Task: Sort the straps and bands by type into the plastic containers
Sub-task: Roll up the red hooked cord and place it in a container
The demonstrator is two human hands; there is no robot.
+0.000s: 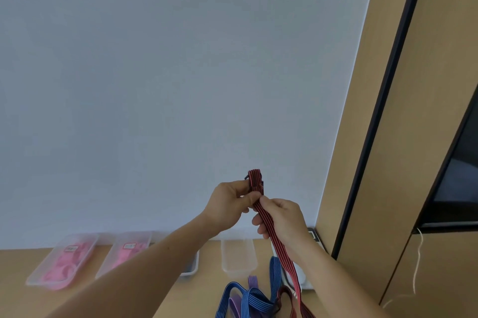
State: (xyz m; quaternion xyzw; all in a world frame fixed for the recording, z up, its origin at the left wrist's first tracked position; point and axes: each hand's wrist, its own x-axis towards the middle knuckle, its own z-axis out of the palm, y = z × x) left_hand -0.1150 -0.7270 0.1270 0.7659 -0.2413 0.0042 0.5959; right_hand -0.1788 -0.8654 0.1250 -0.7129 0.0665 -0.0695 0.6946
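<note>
Pinching folded top of red striped strap (258,188) with left hand (227,203), clasping its length with right hand (282,219), well above desk (199,297); judged mid-folding; next calls for gathering trailing tail, then lowering into the empty container (236,258).

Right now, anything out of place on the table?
Only the near-edge heap: blue striped elastic straps and a purple band lie tangled on the wooden table with the tail of the red-and-black striped strap, which the left hand and right hand hold up. Nothing looks damaged.

Left hand (229,202), right hand (283,219), raised together, pinching
</note>
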